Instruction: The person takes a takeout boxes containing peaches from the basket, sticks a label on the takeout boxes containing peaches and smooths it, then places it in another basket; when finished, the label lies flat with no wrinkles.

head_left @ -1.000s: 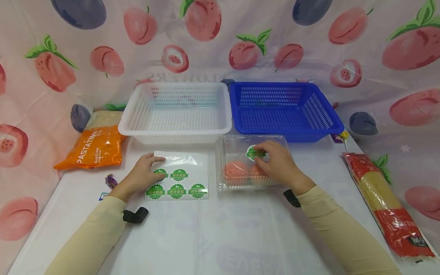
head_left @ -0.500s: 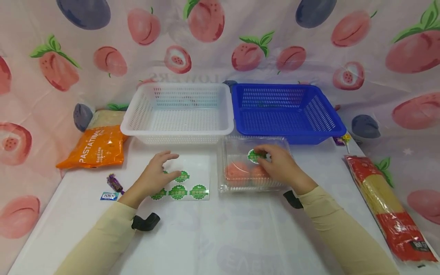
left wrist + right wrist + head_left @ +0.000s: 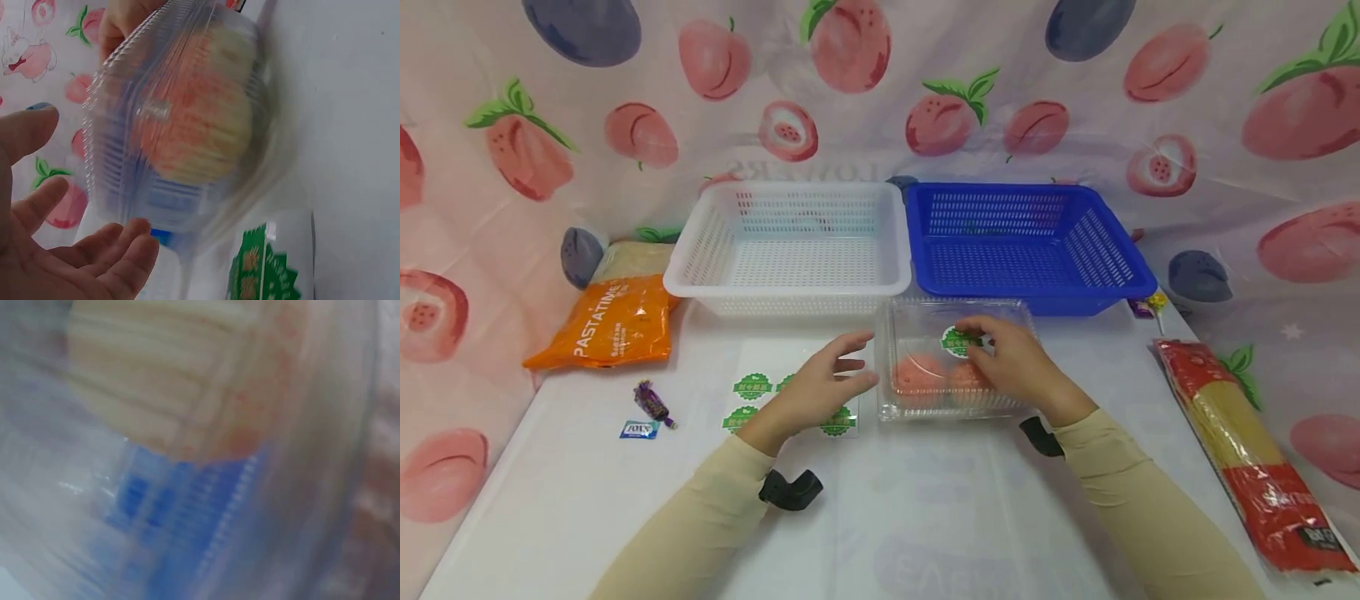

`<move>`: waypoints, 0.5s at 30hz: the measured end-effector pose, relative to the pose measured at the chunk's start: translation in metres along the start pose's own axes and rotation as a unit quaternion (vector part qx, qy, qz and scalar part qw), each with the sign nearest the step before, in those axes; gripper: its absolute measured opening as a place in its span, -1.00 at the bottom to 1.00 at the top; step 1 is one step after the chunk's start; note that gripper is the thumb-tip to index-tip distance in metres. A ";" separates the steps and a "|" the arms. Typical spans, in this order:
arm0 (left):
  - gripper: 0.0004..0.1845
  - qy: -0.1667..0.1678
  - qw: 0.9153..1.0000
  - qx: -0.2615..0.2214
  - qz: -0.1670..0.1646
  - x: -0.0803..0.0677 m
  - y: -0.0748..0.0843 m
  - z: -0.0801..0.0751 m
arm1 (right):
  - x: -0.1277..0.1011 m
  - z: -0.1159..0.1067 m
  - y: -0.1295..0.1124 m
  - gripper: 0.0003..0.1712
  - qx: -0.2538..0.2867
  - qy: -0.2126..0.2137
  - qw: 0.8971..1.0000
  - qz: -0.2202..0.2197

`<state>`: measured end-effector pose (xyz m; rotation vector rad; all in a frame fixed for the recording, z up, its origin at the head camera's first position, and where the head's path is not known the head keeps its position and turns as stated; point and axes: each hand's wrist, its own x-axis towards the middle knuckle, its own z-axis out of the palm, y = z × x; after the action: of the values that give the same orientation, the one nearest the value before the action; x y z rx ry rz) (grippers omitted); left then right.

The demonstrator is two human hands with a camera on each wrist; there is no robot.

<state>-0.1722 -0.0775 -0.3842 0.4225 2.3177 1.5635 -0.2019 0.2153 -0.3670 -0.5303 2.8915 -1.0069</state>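
A clear plastic clamshell box (image 3: 917, 321) with pink-yellow peaches (image 3: 200, 119) inside sits on the table, below the baskets. Over its lid, my right hand (image 3: 1011, 358) pinches the right edge of a round green-and-white sticker (image 3: 957, 342) between thumb and fingertips; the fingers cover part of it. My left hand (image 3: 820, 387) is just left of the box, fingers spread and holding nothing. Beneath that hand lies a white sheet of green stickers (image 3: 752, 387), partly hidden. In the left wrist view, the left fingers (image 3: 134, 259) reach toward the box's rim. The right wrist view is blurred.
Behind the box stand a white basket (image 3: 790, 290) and a blue basket (image 3: 1037, 289). An orange pasta bag (image 3: 613, 325) and two small wrapped candies (image 3: 651, 402) lie at left. A red-and-yellow noodle pack (image 3: 1247, 450) lies along the right edge, near a lollipop (image 3: 1159, 302).
My left hand has left the sticker sheet and moved right to the box's left side. My right hand stays at the sticker, slightly lower over the lid. The head view has shifted slightly.
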 end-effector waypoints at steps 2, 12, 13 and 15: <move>-0.32 -0.007 1.000 -0.002 -0.008 0.005 0.001 0.006 | 0.000 0.000 -0.001 -0.63 -0.002 -0.002 1.000 -0.002; -0.27 -0.004 1.000 0.007 -0.025 0.018 0.004 0.017 | -0.001 -0.003 -0.002 -0.58 -0.003 -0.019 1.000 0.009; -0.26 -0.005 1.000 0.010 -0.027 0.019 0.004 0.018 | -0.001 -0.003 -0.002 -0.57 -0.002 -0.019 1.000 0.008; -0.25 -0.007 0.999 0.015 -0.029 0.019 0.005 0.018 | -0.002 -0.004 -0.002 -0.56 0.003 -0.019 1.000 0.004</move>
<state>-0.1815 -0.0533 -0.3874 0.3681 2.3245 1.4964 -0.2000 0.2165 -0.3627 -0.5304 2.8545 -0.9944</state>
